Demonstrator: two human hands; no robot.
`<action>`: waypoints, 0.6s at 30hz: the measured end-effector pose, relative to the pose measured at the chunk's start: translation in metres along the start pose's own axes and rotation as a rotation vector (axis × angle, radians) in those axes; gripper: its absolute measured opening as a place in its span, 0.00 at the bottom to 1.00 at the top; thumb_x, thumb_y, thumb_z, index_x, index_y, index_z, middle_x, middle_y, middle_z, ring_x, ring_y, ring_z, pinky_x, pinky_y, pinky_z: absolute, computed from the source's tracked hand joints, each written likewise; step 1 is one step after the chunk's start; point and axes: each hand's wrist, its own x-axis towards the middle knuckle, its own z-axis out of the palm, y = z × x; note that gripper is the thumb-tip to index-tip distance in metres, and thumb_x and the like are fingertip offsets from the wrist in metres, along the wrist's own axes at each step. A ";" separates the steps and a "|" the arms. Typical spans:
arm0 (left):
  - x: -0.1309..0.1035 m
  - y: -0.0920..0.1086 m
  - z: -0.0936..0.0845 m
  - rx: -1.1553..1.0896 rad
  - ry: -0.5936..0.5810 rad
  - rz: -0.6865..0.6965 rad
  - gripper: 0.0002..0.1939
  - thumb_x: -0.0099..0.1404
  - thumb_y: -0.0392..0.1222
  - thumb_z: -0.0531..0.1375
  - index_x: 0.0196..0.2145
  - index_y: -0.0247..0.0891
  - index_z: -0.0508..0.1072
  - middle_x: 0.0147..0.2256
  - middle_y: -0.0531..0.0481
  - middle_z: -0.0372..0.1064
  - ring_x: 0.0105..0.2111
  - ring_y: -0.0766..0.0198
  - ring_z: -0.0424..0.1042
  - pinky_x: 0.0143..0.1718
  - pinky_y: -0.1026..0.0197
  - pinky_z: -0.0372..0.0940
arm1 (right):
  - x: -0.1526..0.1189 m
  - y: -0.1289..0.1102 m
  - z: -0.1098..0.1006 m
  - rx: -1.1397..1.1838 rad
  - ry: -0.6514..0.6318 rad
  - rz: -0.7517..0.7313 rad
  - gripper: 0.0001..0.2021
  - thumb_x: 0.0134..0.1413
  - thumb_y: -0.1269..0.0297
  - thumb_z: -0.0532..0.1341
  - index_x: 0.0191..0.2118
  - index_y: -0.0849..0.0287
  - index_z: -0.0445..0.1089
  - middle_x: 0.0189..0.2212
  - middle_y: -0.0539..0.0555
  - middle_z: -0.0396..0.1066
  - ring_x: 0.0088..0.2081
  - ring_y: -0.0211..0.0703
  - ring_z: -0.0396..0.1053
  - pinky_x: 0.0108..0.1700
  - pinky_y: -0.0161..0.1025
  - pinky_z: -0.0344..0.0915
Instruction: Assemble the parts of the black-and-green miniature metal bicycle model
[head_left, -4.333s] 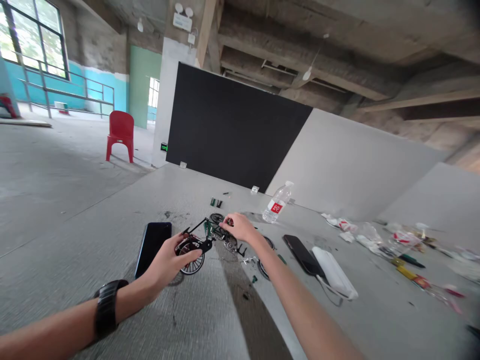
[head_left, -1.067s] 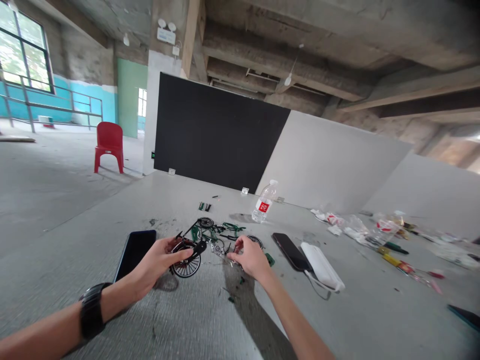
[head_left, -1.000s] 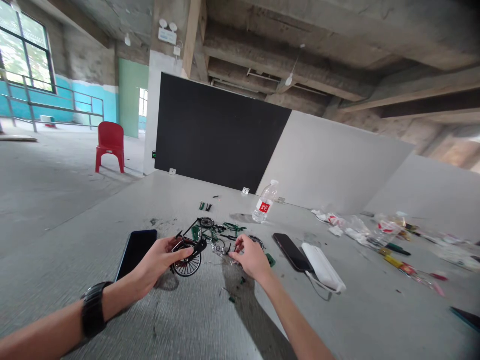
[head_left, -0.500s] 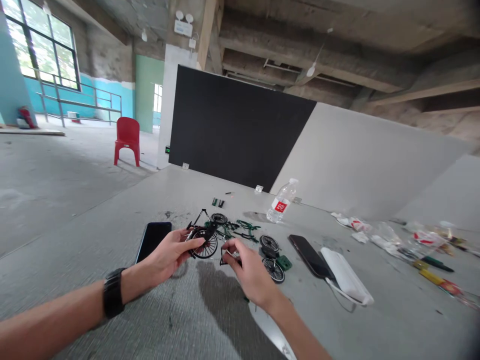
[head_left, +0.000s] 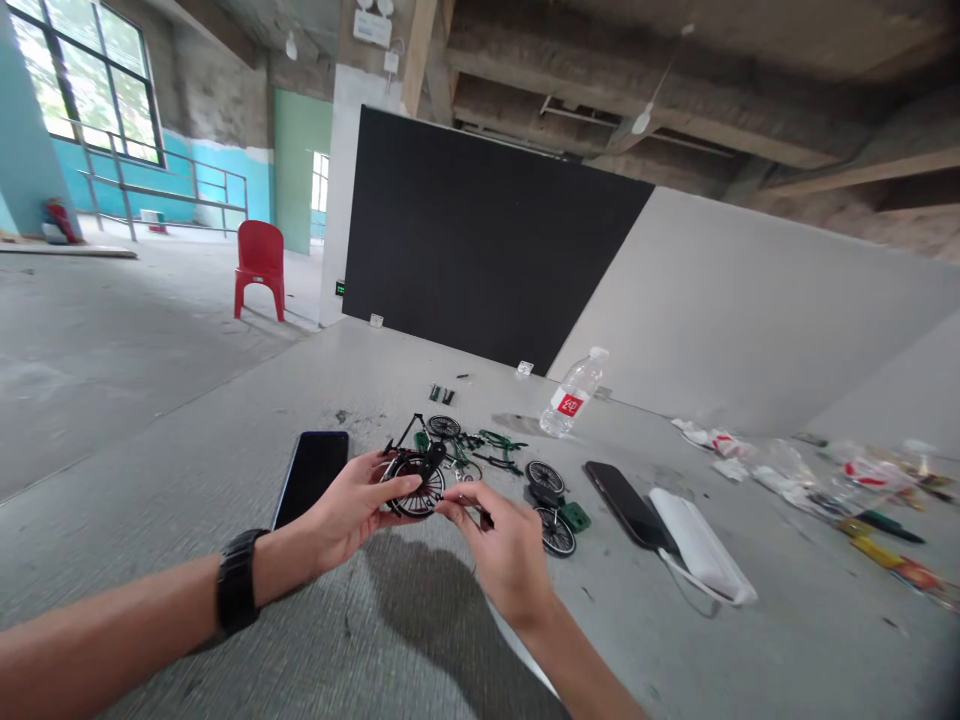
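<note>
1. While the left hand [head_left: 352, 510] gripped the model bike [head_left: 415, 478] by its wheel, bike sat just left of the right hand [head_left: 504, 548].
2. Right fingers [head_left: 459, 504] pinched a small part, nearly touching the wheel.
3. Bike held above the floor [head_left: 187, 440], frame running away from the person.

The right hand [head_left: 504, 552] pinched a small part too tiny to identify. The left hand [head_left: 352, 510] covered part of the model bicycle [head_left: 417, 478]. The loose green pieces [head_left: 495, 450] beyond were too small to make out. The blurred packets and tools [head_left: 862, 490] ran off the right edge.
</note>
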 end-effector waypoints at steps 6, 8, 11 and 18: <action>0.000 0.001 0.003 -0.017 0.065 0.008 0.19 0.49 0.41 0.74 0.37 0.34 0.74 0.37 0.46 0.77 0.35 0.58 0.77 0.39 0.56 0.75 | -0.004 -0.001 0.011 0.006 0.047 -0.065 0.06 0.62 0.60 0.61 0.39 0.53 0.75 0.33 0.50 0.79 0.32 0.42 0.76 0.38 0.36 0.70; 0.000 0.001 0.002 -0.023 0.068 0.007 0.19 0.49 0.41 0.74 0.37 0.34 0.74 0.36 0.46 0.77 0.35 0.59 0.77 0.38 0.58 0.75 | -0.004 -0.001 0.012 0.022 0.022 -0.088 0.07 0.63 0.60 0.60 0.41 0.52 0.75 0.36 0.51 0.79 0.36 0.42 0.76 0.41 0.37 0.71; 0.001 0.003 0.002 -0.044 0.078 0.010 0.17 0.49 0.40 0.74 0.35 0.33 0.75 0.33 0.48 0.77 0.32 0.61 0.77 0.37 0.59 0.75 | -0.003 0.000 0.011 0.041 -0.026 -0.109 0.08 0.65 0.63 0.58 0.44 0.51 0.75 0.39 0.51 0.79 0.40 0.42 0.76 0.44 0.37 0.70; 0.000 0.004 0.003 -0.062 0.108 -0.011 0.12 0.53 0.37 0.72 0.33 0.32 0.75 0.32 0.46 0.77 0.32 0.62 0.77 0.35 0.62 0.75 | -0.003 0.007 0.013 0.053 -0.052 -0.064 0.10 0.66 0.61 0.57 0.48 0.52 0.72 0.40 0.50 0.79 0.38 0.41 0.77 0.41 0.37 0.70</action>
